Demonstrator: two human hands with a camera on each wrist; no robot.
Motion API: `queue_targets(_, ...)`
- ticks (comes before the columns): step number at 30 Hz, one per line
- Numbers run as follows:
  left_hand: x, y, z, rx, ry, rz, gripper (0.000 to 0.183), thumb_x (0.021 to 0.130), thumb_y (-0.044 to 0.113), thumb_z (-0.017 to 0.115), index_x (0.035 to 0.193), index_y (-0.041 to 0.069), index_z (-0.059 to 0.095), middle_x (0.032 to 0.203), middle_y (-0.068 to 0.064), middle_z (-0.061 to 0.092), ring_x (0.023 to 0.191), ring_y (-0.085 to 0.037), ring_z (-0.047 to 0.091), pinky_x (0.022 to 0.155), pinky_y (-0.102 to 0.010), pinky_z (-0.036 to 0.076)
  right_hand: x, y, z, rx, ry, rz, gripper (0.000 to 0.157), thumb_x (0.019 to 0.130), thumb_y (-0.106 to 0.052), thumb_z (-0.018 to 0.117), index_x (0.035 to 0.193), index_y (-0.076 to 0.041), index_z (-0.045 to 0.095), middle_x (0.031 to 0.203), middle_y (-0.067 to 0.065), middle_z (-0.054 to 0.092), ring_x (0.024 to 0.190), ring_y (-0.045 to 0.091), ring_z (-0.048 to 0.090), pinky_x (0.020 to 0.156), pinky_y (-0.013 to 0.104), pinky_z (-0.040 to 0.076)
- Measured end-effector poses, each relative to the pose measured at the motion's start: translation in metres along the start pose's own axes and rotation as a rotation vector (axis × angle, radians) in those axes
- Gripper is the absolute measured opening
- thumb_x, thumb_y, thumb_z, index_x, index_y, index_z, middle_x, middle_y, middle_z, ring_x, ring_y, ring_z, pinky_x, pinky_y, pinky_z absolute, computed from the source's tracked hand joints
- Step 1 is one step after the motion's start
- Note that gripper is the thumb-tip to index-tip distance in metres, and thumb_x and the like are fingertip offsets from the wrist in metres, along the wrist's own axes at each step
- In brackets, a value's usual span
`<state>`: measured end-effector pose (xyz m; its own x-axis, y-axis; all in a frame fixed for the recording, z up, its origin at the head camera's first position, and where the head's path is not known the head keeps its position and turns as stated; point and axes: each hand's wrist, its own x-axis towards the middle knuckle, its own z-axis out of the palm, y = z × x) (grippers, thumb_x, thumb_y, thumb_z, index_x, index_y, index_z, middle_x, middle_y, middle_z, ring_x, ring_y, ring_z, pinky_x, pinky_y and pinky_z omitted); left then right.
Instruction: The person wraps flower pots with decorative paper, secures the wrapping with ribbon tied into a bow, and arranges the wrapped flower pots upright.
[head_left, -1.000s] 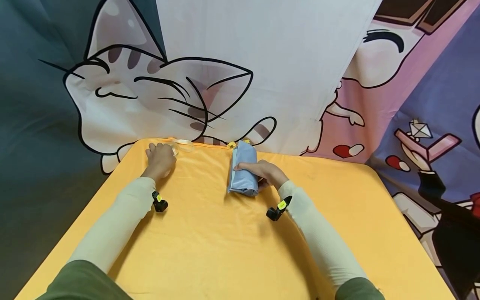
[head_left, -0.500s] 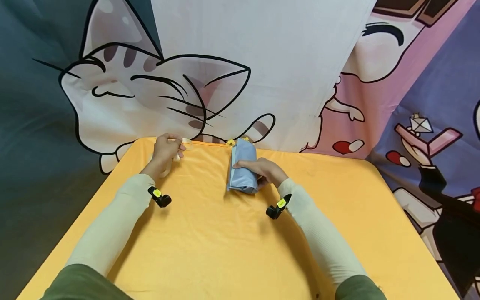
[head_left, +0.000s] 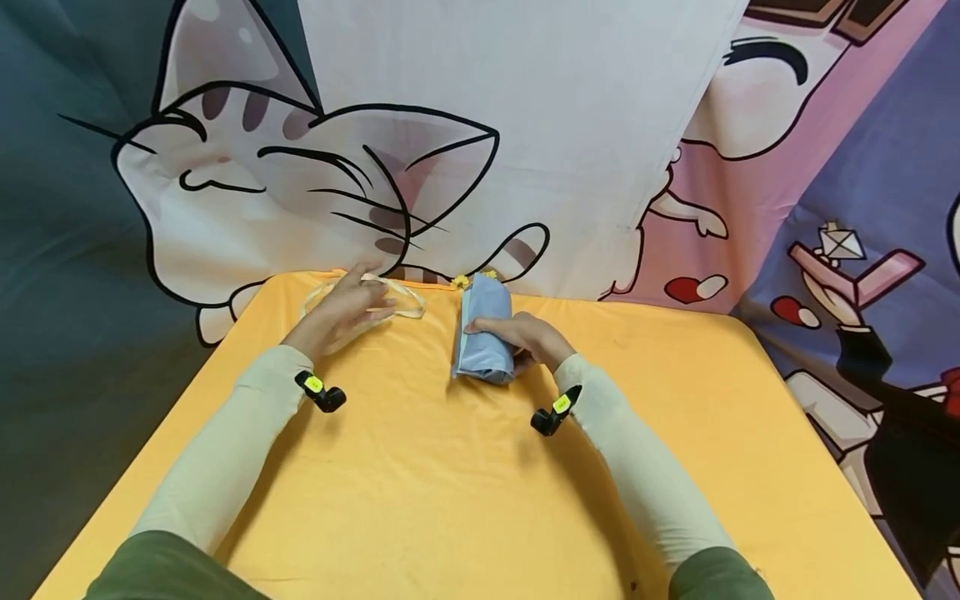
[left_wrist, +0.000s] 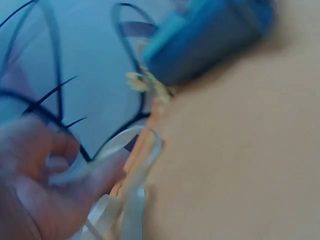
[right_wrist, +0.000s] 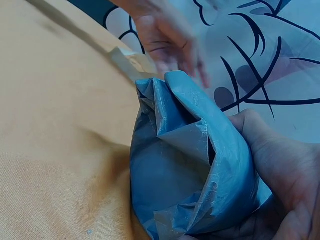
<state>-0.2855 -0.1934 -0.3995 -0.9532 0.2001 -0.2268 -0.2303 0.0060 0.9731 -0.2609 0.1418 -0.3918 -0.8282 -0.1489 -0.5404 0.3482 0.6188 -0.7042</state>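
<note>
A rolled bundle in a blue plastic-like wrap [head_left: 486,329] lies toward the table's far edge, its folded, crumpled end [right_wrist: 182,150] facing the right wrist camera. My right hand [head_left: 528,337] grips it from the right side, thumb on top and fingers underneath, mostly hidden. At the far left, my left hand [head_left: 345,312] holds a pale ribbon [head_left: 408,300] between thumb and fingers. The ribbon [left_wrist: 150,150] loops out in front of the hand and trails down beside it in the left wrist view, where the fingers [left_wrist: 37,145] are blurred.
Small yellow flowers [head_left: 460,282] show at the bundle's far end, by the table edge. A yellow cloth [head_left: 420,467] covers the table. Printed cartoon fabric [head_left: 585,150] hangs right behind and along the right side.
My left hand has risen from the table's far left and moved right, bringing the ribbon along and spreading its loop. My right hand keeps its hold on the bundle, almost unmoved.
</note>
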Motion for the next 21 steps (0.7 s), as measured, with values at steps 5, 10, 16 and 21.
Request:
queue_targets(5, -0.011, -0.009, -0.009, 0.631, 0.307, 0.103, 0.044, 0.116, 0.023, 0.052, 0.153, 0.0, 0.057, 0.134, -0.027, 0.066, 0.102, -0.037, 0.07, 0.088, -0.042, 0.064, 0.0, -0.001, 0.001, -0.002, 0.0, -0.001, 0.085, 0.084, -0.072, 0.085, 0.132, -0.005, 0.063, 0.107, 0.009, 0.075, 0.078, 0.019, 0.076, 0.068, 0.034, 0.069)
queue_targets(10, -0.008, -0.02, -0.029, 0.947, 0.289, 0.015, 0.041, 0.109, 0.043, 0.069, 0.117, 0.002, 0.067, 0.104, -0.014, 0.068, 0.089, -0.032, 0.058, 0.079, -0.047, 0.05, 0.0, -0.002, 0.001, 0.016, -0.006, -0.003, 0.083, 0.086, -0.07, 0.085, 0.133, -0.005, 0.062, 0.109, 0.009, 0.075, 0.081, 0.02, 0.076, 0.07, 0.035, 0.069)
queue_targets(16, 0.025, -0.057, -0.068, 1.044, 0.21, 0.002, 0.048, 0.108, 0.051, 0.069, 0.116, 0.004, 0.067, 0.112, -0.016, 0.068, 0.102, -0.037, 0.061, 0.084, -0.049, 0.053, 0.001, -0.001, 0.001, 0.022, -0.001, 0.008, 0.084, 0.085, -0.071, 0.085, 0.132, -0.005, 0.063, 0.107, 0.009, 0.076, 0.08, 0.019, 0.076, 0.069, 0.034, 0.069)
queue_targets(21, 0.006, -0.049, -0.067, 1.038, 0.365, 0.044, 0.051, 0.101, 0.015, 0.062, 0.146, -0.007, 0.054, 0.143, -0.04, 0.051, 0.13, -0.061, 0.043, 0.096, -0.068, 0.049, 0.001, 0.0, 0.002, 0.018, 0.0, 0.004, 0.085, 0.084, -0.071, 0.086, 0.133, -0.005, 0.062, 0.105, 0.008, 0.076, 0.078, 0.019, 0.076, 0.067, 0.033, 0.068)
